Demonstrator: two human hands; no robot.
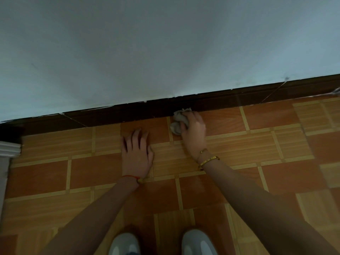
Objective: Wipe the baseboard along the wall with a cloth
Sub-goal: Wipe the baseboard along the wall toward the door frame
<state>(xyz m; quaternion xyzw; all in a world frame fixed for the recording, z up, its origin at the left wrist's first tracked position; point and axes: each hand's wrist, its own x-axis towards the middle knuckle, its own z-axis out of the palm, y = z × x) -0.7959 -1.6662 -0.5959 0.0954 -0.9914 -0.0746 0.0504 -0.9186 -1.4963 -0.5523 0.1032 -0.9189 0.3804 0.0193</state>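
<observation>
Right hand: clearly the working one, the right hand has its fingers curled round a crumpled grey cloth, bunching it tight against the foot of the wall.

Cloth: grey and wadded, it sits at the seam where floor meets baseboard; its upper edge touches the dark strip, and its lower part lies on an orange tile, sticking out to the left of the fingers.

Left hand: the left hand lies palm down on the floor with fingers straight and slightly spread, holding nothing, fingertips pointing toward the wall and stopping just short of the baseboard.

Baseboard: the baseboard is a dark brown band running along the bottom of the wall, rising toward the right in this view, with thin pale joint lines crossing it at left and at right.

Wall: the wall above is plain pale blue-grey, with chipped white flecks along its lower edge.

Floor: the floor is tiled in orange squares and wood-grain panels, split by pale striped lines.

Wrists: a gold bracelet circles the right wrist; a red string with a small bead circles the left.

Shoes: two light grey shoes show at the bottom edge, between the forearms.

Left edge: a white moulded trim stands where the baseboard ends.
</observation>
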